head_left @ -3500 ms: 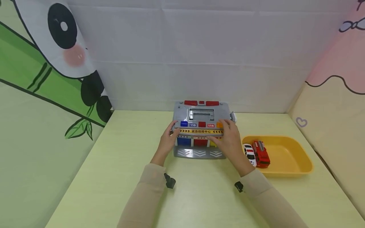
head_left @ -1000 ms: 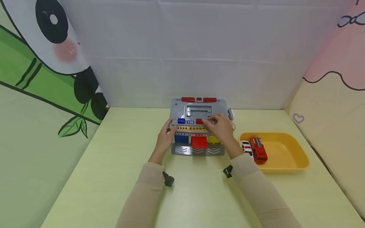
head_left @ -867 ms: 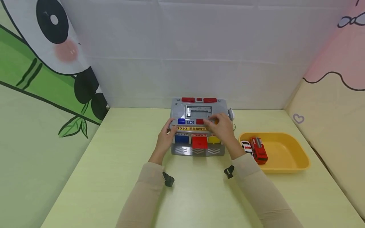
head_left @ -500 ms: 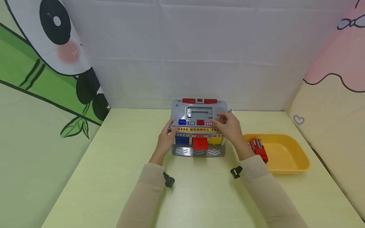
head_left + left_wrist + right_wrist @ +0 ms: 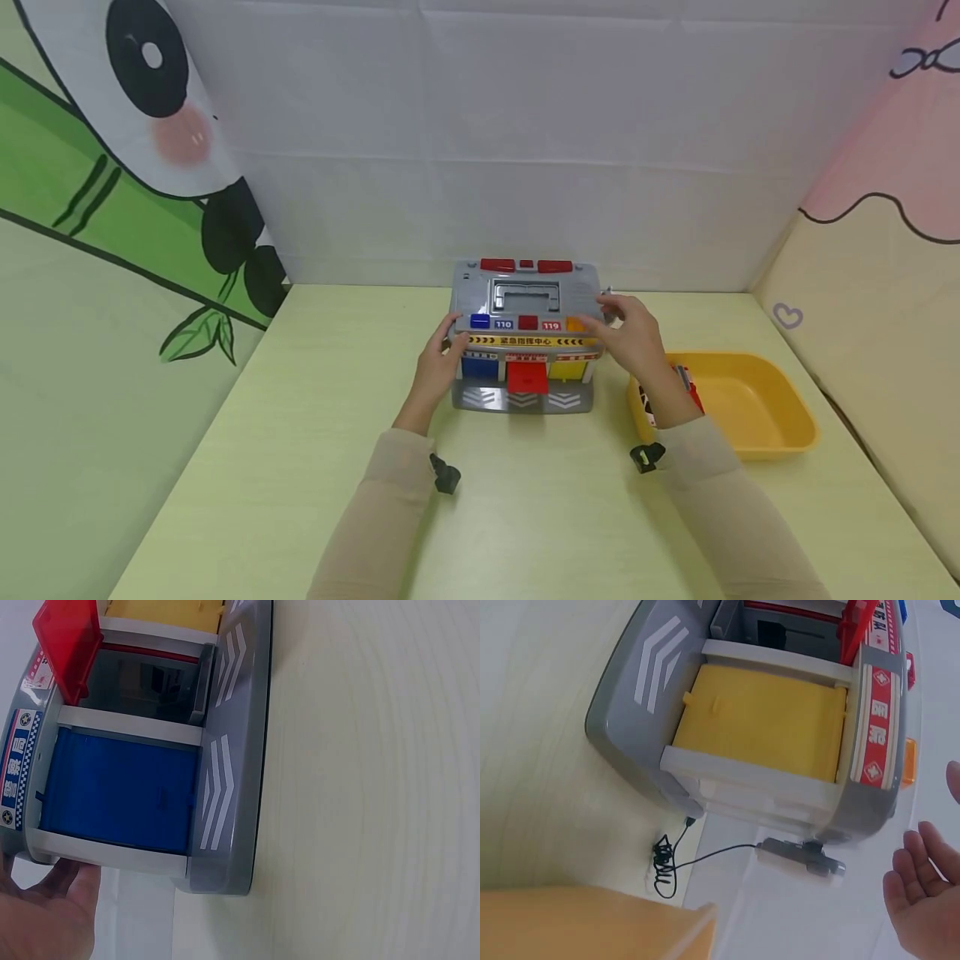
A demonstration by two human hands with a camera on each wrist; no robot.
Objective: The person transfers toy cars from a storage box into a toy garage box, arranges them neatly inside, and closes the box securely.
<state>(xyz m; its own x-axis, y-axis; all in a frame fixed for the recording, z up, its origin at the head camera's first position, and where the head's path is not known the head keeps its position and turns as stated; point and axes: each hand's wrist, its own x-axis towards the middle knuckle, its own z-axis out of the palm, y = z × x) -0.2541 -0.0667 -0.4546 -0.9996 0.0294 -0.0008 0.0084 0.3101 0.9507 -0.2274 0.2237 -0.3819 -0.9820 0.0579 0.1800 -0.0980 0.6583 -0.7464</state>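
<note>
A grey toy emergency station (image 5: 480, 292) stands at the back of the table, its roof bearing a blue button (image 5: 480, 321), a red button (image 5: 528, 322) and an orange button (image 5: 575, 324). Its middle red door (image 5: 527, 377) is swung up and out; the bay behind it shows in both wrist views. The blue door (image 5: 116, 791) and yellow door (image 5: 761, 720) are down. My left hand (image 5: 437, 367) grips the station's left side, thumb at the front edge. My right hand (image 5: 633, 337) is at the right end near the orange button, fingers relaxed, holding nothing.
A yellow tray (image 5: 780, 417) sits to the right, holding a red toy truck (image 5: 696, 396) and a white toy car (image 5: 646, 407), both partly behind my right forearm. A grey handset (image 5: 799, 855) on a coiled black cord (image 5: 664, 862) hangs at the station's right side.
The red door has swung up since the earliest frame. My right hand went to the red button, then moved right toward the station's right end. My left hand stayed on the left side.
</note>
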